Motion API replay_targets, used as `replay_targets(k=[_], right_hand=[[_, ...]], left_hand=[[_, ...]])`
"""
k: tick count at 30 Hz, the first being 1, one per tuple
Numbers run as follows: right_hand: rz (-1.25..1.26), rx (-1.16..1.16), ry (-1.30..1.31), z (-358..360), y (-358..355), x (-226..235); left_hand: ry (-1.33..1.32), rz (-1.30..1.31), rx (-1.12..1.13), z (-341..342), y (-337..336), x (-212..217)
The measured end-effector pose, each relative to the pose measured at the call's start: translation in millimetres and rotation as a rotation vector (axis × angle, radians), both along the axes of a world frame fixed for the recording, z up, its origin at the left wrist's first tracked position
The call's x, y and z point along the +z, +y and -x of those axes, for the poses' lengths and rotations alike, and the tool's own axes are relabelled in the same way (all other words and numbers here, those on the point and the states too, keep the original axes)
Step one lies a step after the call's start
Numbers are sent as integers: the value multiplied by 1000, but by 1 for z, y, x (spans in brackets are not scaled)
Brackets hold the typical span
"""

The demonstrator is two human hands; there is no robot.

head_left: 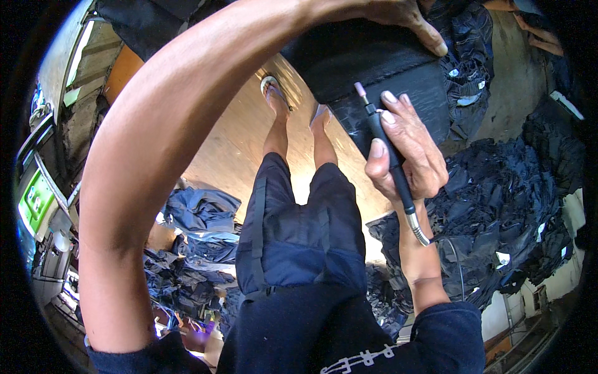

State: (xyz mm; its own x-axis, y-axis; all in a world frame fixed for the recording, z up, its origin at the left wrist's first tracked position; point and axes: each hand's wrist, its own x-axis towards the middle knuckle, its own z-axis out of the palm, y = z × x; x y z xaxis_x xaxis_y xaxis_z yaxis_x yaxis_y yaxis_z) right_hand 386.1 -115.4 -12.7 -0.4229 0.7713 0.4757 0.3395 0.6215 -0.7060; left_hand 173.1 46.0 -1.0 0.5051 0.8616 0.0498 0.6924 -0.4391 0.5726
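Note:
My right hand grips a slim black rotary tool like a pen, its small pink grinding tip pointing up at a dark denim garment stretched in front of me. A metal-sheathed cable leaves the tool's lower end past my wrist. My left arm arches across the top of the view, and my left hand presses down on the garment's upper edge, fingers spread over the fabric. The tip is close to the cloth; whether it touches I cannot tell.
My legs in dark shorts and sandalled feet rest over a wooden floor. A large heap of dark jeans lies at the right, and a smaller pile of blue denim at the left. A machine with a green panel stands far left.

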Motion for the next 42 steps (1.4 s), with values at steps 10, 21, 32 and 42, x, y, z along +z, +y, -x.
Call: replay_targets(k=[10, 21, 32, 42], right_hand=[[-32, -36, 15, 1, -2, -3], [59, 130, 4, 5, 0, 5], [85, 156, -8, 5, 0, 8], [19, 82, -6, 1, 0, 3]], left_hand=[[6, 8, -1, 3, -2, 5], [-21, 14, 1, 3, -2, 4], [24, 13, 9, -1, 0, 2], [33, -8, 25, -1, 0, 1]])
